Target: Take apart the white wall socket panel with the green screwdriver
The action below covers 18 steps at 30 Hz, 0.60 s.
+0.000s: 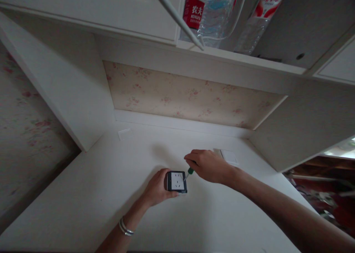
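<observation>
My left hand [157, 188] grips the left side of a small wall socket [176, 181], white-faced with a dark frame, holding it on the white desk [111, 194]. My right hand [206, 165] is closed round a screwdriver with a green handle [190, 170]. Its tip points down-left at the socket's right edge. A silver bracelet [125, 228] circles my left wrist.
A white plate [229, 157] lies flat on the desk just behind my right hand. A small clear piece [124, 133] lies near the back left. Floral wallpaper [188, 96] backs the alcove. Water bottles [219, 13] stand on the shelf overhead.
</observation>
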Available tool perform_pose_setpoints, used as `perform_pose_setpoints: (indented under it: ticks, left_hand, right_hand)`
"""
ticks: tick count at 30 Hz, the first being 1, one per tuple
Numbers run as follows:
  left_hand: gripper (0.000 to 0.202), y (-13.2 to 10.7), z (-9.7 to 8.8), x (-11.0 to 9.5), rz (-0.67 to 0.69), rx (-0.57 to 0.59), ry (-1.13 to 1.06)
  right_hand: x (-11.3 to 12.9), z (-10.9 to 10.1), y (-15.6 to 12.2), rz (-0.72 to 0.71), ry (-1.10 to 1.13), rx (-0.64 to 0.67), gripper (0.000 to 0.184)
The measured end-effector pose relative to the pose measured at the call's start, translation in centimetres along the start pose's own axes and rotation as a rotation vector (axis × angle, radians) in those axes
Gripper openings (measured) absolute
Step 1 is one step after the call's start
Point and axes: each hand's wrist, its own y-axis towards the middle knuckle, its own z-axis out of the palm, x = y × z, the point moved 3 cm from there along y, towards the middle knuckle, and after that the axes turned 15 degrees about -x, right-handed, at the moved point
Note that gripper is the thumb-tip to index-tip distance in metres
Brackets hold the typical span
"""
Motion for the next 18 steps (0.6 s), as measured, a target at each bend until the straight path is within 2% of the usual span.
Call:
perform_pose_setpoints:
  ticks: [3,5,8,9,11,13,15,18]
  left_hand:
    - [0.081,-0.03,-0.03,-0.08,0.017,0.002,-0.011]
    - [0.080,-0.08,-0.04,-0.12,0.023,0.007,-0.017]
    - [0.080,-0.12,-0.02,-0.06,0.016,0.002,-0.007]
    - [0.080,-0.13,0.00,-0.01,0.014,-0.001,-0.003]
    - [0.080,-0.11,0.02,0.08,0.016,-0.005,0.002]
    - [0.080,-0.07,0.03,0.11,0.024,0.002,0.000]
    - [0.080,-0.03,-0.01,0.08,0.027,0.011,-0.003]
    - [0.079,-0.02,-0.13,-0.05,0.026,0.015,-0.003]
  right_hand:
    - [0.20,-0.10,-0.09,-0.087,0.081,0.022,0.049]
    - [0.21,-0.16,-0.20,-0.078,0.072,0.040,0.057]
    - [0.03,-0.20,-0.15,0.023,-0.035,0.027,0.033]
    - [0.04,-0.20,-0.11,0.031,-0.042,0.021,0.031]
    - [0.20,-0.20,-0.03,-0.019,0.017,0.027,0.031]
    - [0.34,-0.26,-0.01,-0.084,0.099,0.051,0.042]
    - [0.20,-0.34,0.05,-0.065,0.099,0.055,0.048]
    - [-0.13,-0.40,0.19,0.029,0.008,0.021,0.024]
